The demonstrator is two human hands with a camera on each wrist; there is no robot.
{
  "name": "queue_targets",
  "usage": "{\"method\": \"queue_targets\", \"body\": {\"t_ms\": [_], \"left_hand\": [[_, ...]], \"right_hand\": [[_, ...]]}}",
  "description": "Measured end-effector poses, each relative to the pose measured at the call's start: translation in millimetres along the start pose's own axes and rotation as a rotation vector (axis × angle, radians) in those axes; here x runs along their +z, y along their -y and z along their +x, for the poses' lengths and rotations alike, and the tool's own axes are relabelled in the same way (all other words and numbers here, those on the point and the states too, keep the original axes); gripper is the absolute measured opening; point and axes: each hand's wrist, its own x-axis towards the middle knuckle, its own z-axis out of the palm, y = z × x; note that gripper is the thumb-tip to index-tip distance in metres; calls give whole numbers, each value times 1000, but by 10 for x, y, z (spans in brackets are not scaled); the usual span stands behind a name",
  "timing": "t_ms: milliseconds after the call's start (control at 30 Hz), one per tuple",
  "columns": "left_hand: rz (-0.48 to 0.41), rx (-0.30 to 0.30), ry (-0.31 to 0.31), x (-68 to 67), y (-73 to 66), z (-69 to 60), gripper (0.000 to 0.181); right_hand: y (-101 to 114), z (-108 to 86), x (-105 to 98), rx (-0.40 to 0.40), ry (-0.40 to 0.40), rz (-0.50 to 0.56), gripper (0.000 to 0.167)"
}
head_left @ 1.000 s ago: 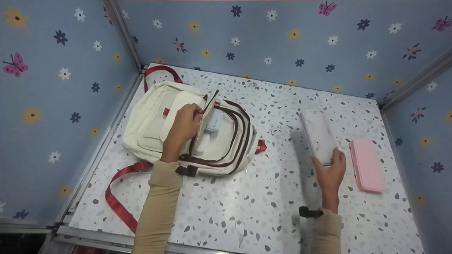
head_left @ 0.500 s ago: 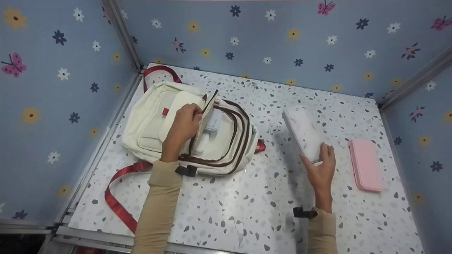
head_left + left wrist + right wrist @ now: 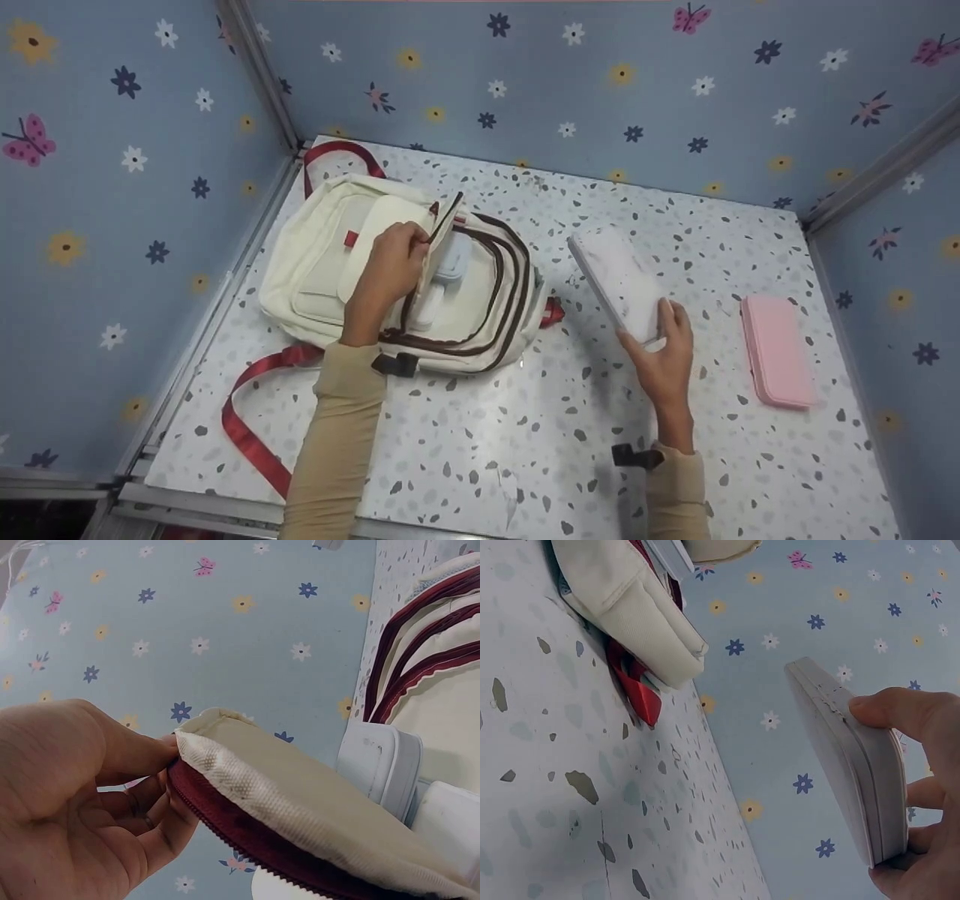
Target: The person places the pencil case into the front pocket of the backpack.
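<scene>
A cream backpack [image 3: 315, 262] with dark red zips lies on the speckled table, its front pocket unzipped. My left hand [image 3: 388, 262] pinches the pocket's flap edge and holds it up; in the left wrist view the thumb and fingers of my left hand [image 3: 82, 795] grip the flap [image 3: 300, 802] by its zip. Inside the pocket are a pale blue case [image 3: 453, 259] and a white item [image 3: 430, 306]. My right hand [image 3: 664, 356] grips a flat white case [image 3: 619, 281] by its near end, right of the backpack and above the table; the right wrist view shows the case [image 3: 847, 757] tilted.
A pink case [image 3: 778, 351] lies at the right of the table [image 3: 480, 450]. One red strap [image 3: 251, 442] trails from the backpack towards the front left, another [image 3: 341, 146] loops at the back. Flowered panels [image 3: 555, 90] stand around the table's back and sides.
My right hand has moved left with the white case, closer to the backpack, and the case has turned further to a slant. My left hand has stayed at the flap.
</scene>
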Motion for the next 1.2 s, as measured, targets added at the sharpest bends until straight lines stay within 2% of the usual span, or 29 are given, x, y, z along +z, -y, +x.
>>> {"method": "queue_targets", "body": {"t_ms": [400, 667, 867, 1200], "left_hand": [[3, 17, 3, -8, 12, -4, 16], [11, 21, 20, -20, 27, 0, 18], [4, 33, 10, -22, 40, -2, 17], [5, 37, 10, -18, 44, -10, 17]], "right_hand": [[97, -57, 137, -140, 100, 67, 82], [184, -90, 245, -154, 185, 45, 81], [245, -114, 315, -157, 236, 54, 81], [316, -128, 396, -174, 285, 35, 80]]}}
